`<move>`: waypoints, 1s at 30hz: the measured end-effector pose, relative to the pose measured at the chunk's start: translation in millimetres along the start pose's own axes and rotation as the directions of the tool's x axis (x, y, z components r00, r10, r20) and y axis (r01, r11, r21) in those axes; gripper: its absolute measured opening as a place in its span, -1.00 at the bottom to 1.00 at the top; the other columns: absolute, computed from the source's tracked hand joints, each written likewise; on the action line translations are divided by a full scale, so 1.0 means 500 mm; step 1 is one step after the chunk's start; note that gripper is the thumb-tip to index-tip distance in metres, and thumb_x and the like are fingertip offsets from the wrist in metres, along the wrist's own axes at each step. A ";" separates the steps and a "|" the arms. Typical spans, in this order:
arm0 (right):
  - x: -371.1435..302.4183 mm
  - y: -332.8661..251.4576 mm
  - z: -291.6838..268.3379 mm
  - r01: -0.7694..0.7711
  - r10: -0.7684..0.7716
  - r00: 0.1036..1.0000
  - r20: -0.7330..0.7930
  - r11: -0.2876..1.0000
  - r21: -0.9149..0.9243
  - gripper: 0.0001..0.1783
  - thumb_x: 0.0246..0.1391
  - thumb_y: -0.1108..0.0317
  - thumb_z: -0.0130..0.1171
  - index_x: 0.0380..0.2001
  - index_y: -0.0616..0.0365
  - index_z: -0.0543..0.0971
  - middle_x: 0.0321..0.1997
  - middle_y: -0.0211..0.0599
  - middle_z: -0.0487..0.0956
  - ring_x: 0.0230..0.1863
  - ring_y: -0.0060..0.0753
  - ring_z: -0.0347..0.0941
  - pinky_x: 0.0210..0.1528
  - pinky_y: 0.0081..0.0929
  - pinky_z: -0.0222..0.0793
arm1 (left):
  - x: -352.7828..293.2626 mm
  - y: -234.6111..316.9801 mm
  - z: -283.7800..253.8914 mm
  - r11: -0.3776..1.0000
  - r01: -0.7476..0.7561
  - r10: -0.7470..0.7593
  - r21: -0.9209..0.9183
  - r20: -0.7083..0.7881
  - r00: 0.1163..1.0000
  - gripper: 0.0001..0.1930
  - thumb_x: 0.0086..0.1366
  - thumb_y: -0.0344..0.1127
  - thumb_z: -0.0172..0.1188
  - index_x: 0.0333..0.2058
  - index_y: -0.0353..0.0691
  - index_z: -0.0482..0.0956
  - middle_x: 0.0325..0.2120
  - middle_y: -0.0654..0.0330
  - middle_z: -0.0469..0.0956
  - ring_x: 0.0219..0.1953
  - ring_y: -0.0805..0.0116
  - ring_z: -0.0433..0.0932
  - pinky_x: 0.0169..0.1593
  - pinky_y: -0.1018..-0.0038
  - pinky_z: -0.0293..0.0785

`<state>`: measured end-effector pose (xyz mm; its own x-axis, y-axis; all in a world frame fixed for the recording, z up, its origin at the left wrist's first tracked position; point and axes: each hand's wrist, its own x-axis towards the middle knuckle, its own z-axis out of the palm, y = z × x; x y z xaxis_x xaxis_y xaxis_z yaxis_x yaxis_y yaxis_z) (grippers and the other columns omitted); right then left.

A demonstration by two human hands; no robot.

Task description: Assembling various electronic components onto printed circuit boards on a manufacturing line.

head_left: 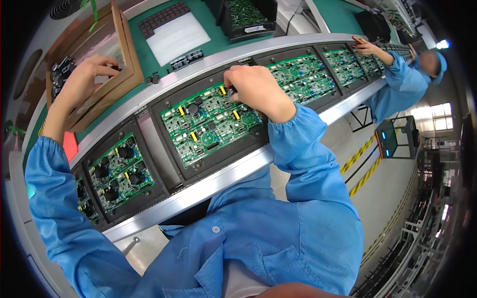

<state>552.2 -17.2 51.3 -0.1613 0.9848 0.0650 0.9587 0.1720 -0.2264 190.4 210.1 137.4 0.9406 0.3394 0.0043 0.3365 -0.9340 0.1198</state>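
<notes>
Near one o'clock on the green board panel [208, 124], the fingers of my right hand [256, 89] are pinched on a small dark part [230, 93], as far as I can make out; my wrist arches high, which I judge spares the components beneath my palm. At ten o'clock from the panel, my left hand [89, 74] hangs inside an open carton [126, 44], fingers curled; I cannot tell whether they grip anything. Its walls probably keep the black components [62, 74] together, and it stands where my arm reaches it without my leaving the panel.

Around the panel, a dark frame [226, 153] presumably keeps it flat, while the front rail [218, 179] at six o'clock and the rear rail [298, 43] seem to keep it in line. At eight o'clock another framed panel [117, 166] carries black round parts; more boards [303, 77] follow at two, with a co-worker's hand [366, 48] farther along. At eleven, a white sheet [179, 39] lies flat on the green surface [223, 45]. Past twelve, a black bin [236, 36] contains green boards, likely to keep them gathered.
</notes>
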 end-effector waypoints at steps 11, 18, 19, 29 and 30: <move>0.017 0.006 -0.031 0.177 -0.098 0.965 -0.245 0.929 0.326 -0.71 0.09 0.16 0.40 -0.19 0.07 0.65 -0.34 -0.33 0.64 -0.24 -0.11 0.61 -0.22 -0.19 0.49 | -0.023 -0.030 0.005 0.984 0.169 -0.179 -0.062 -0.213 0.960 -0.49 0.07 -0.69 0.19 0.06 -0.29 0.45 -0.10 -0.02 0.53 0.06 0.08 0.53 0.23 0.33 0.41; 0.022 0.002 -0.034 0.271 -0.198 0.958 -0.206 0.855 0.442 -0.79 0.13 0.20 0.35 -0.24 0.06 0.65 -0.34 -0.30 0.62 -0.22 -0.11 0.59 -0.19 -0.17 0.46 | -0.227 -0.197 -0.056 0.962 0.191 -0.198 0.195 0.019 0.980 -0.47 -0.11 -0.83 0.09 -0.12 -0.27 0.55 -0.23 0.03 0.49 -0.11 -0.06 0.51 0.01 0.27 0.47; 0.020 0.005 -0.038 0.272 -0.194 0.957 -0.213 0.856 0.440 -0.79 0.13 0.21 0.34 -0.24 0.06 0.64 -0.33 -0.30 0.62 -0.22 -0.11 0.59 -0.19 -0.17 0.47 | -0.228 -0.180 -0.057 0.956 0.253 -0.258 0.151 0.016 0.966 -0.46 -0.13 -0.83 0.12 -0.11 -0.25 0.56 -0.26 0.04 0.48 -0.14 -0.03 0.51 -0.05 0.27 0.47; 0.041 0.006 -0.010 0.285 -0.188 0.950 -0.248 0.843 0.456 -0.84 0.12 0.34 0.33 -0.26 0.17 0.65 -0.33 -0.19 0.66 -0.24 -0.15 0.65 -0.20 -0.25 0.52 | -0.238 -0.166 -0.013 0.876 0.448 -0.435 0.180 -0.110 0.894 -0.56 -0.08 -0.57 0.42 -0.15 -0.20 0.58 -0.14 0.01 0.62 -0.04 -0.09 0.59 -0.01 0.17 0.51; 0.042 0.005 -0.007 0.283 -0.191 0.952 -0.239 0.846 0.453 -0.85 0.12 0.35 0.33 -0.26 0.17 0.66 -0.34 -0.19 0.66 -0.25 -0.14 0.65 -0.20 -0.26 0.53 | -0.234 -0.153 -0.018 0.875 0.432 -0.400 0.220 -0.177 0.899 -0.56 -0.04 -0.53 0.43 -0.12 -0.19 0.59 -0.13 0.01 0.63 -0.04 -0.11 0.59 -0.01 0.17 0.52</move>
<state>552.1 4.1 55.7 -0.2802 0.8986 0.3378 0.6590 0.4359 -0.6129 54.0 242.7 136.5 0.7036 0.6983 0.1313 0.7105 -0.6948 -0.1117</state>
